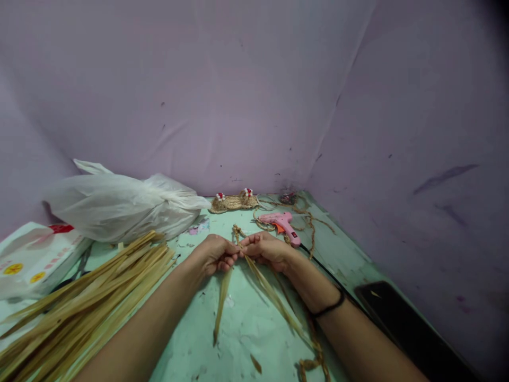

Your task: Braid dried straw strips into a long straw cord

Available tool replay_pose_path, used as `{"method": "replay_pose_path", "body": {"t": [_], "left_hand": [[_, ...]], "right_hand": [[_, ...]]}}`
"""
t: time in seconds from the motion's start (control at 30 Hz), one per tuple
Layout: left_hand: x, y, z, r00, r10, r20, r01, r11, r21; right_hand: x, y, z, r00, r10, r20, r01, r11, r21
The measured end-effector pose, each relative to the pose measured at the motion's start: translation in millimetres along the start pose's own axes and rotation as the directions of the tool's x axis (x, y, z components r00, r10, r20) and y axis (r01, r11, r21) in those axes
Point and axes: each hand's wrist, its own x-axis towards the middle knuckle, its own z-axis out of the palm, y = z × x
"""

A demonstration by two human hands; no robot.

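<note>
Over the middle of the green tabletop (199,329), my left hand (217,254) and my right hand (264,249) meet with their fingers closed. Both pinch a twisted cord of dried leaf strips (237,233), whose knotted upper end sticks up beyond the fingertips. One loose strip (222,307) hangs below my left hand. Longer strips (274,297) run from under my right hand toward the lower right, where a coil of twisted cord (314,366) lies. The exact finger contact is partly hidden.
A pile of dried strips (99,297) lies left, beside a white plastic bag (131,204) and a printed white package (40,260). Behind are a woven piece with beaded flowers (234,203) and a pink glue gun (280,220). A black phone-like object (405,323) rests right, near the wall.
</note>
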Motion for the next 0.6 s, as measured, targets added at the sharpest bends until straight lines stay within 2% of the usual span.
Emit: {"method": "replay_pose_path", "body": {"t": [0.07, 0.13, 0.2, 0.3, 0.4, 0.5, 0.6], "left_hand": [[1.5, -1.1, 0.0, 0.997, 0.010, -0.075, -0.004, 0.997, 0.081], [1.5, -2.2, 2.6, 0.986, 0.048, -0.160, -0.019, 0.984, 0.179], [1.8, -4.5, 6.7, 0.962, 0.128, -0.239, -0.066, 0.965, 0.252], [3.5, -9.1, 12.3, 0.931, 0.222, -0.290, -0.140, 0.950, 0.280], [2.9, -10.3, 15.8, 0.930, 0.206, -0.303, -0.137, 0.963, 0.234], [-1.4, -7.4, 17.2, 0.939, 0.144, -0.313, -0.098, 0.983, 0.159], [-4.8, -4.8, 15.1, 0.957, 0.062, -0.284, -0.037, 0.995, 0.093]], "right_hand": [[3.0, 3.3, 2.0, 0.995, -0.076, -0.061, 0.067, 0.988, -0.141], [6.0, 7.0, 4.4, 0.979, -0.183, -0.092, 0.144, 0.933, -0.329], [6.0, 8.6, 7.0, 0.954, -0.279, -0.108, 0.182, 0.828, -0.531], [-1.5, 4.6, 11.2, 0.912, -0.376, -0.160, 0.140, 0.656, -0.741], [-14.0, -4.4, 16.4, 0.891, -0.401, -0.214, 0.053, 0.559, -0.827], [-25.8, -12.2, 24.4, 0.904, -0.371, -0.213, -0.004, 0.489, -0.872], [-34.3, -15.4, 36.2, 0.907, -0.375, -0.192, -0.038, 0.383, -0.923]]}}
